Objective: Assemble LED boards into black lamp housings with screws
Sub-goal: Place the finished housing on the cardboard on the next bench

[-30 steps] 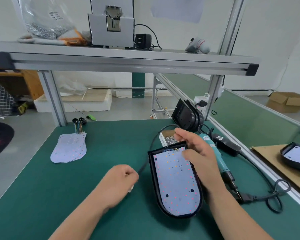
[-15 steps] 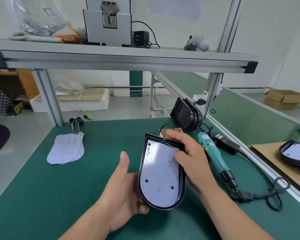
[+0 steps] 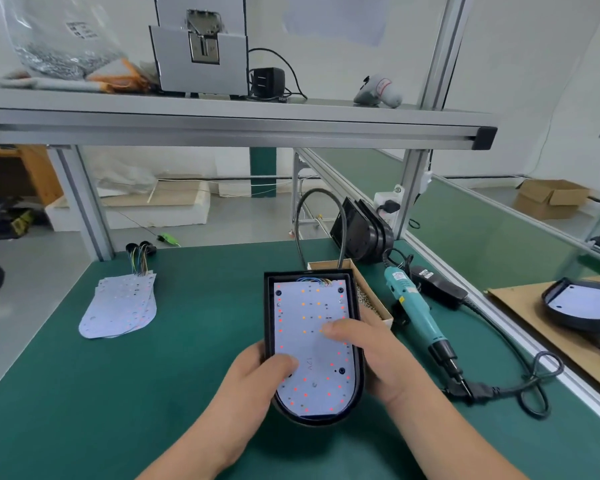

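Gripping from either side, the left hand (image 3: 257, 372) curled round the left edge of the black housing (image 3: 269, 306), thumb pressed on the LED board (image 3: 312, 313); the right hand (image 3: 374, 362) curled round the right edge, a fingertip pressed on the board. The housing sat low over the green table (image 3: 153, 393), with the board flat inside it. This looked like seating the board before fastening. Next, 1 hand would need to let go for a screw from the cardboard box (image 3: 373, 303) and the teal screwdriver (image 3: 416, 313) beside it.

hands (image 3: 253, 375) 2 | held housing (image 3: 268, 306) 1 | screwdriver (image 3: 418, 317) 1 | screw box (image 3: 374, 303) 1 | loose-board stack (image 3: 122, 306) 1
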